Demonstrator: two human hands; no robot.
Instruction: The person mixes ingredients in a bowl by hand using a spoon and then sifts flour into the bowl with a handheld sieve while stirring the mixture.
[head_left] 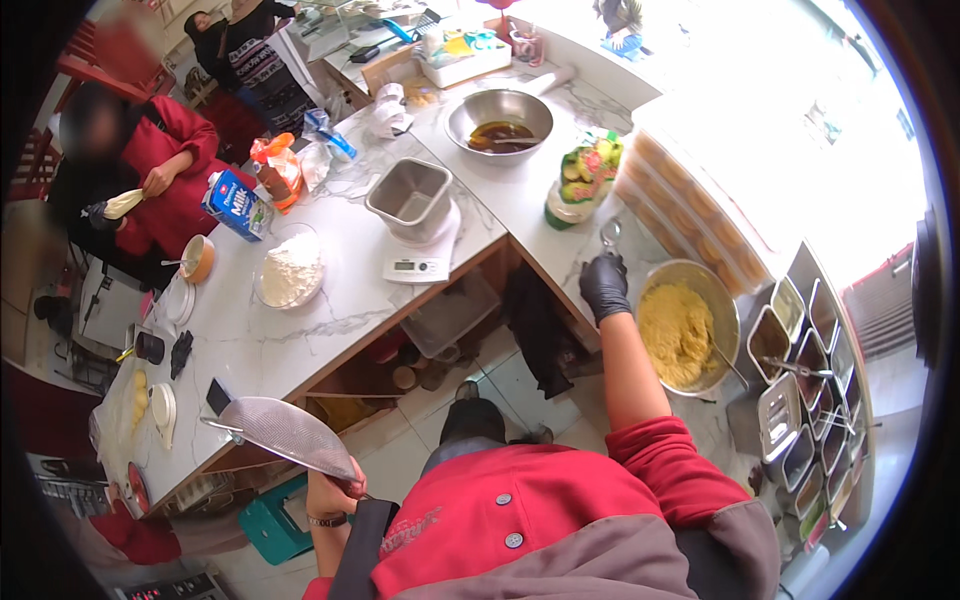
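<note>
At the lower left, my bare left hand (338, 490) is closed on a large round mesh sieve (285, 432), which is tilted beside the counter's edge. My right hand (605, 287), in a black glove, reaches over the right counter with its fingers closed around a metal scoop (610, 234) with a shiny rounded end. Just right of that hand stands a steel bowl (733, 350) of thick yellow batter (675, 335), with a utensil handle leaning on its rim. Beyond the scoop is a green-and-white pouch (585, 180).
A kitchen scale (417, 268) carries a grey loaf tin (410, 195). Nearby are a bowl of flour (292, 268), a milk carton (236, 206) and a steel bowl with dark liquid (500, 125). Metal containers (790, 410) line the right. A co-worker (185, 150) holds a piping bag.
</note>
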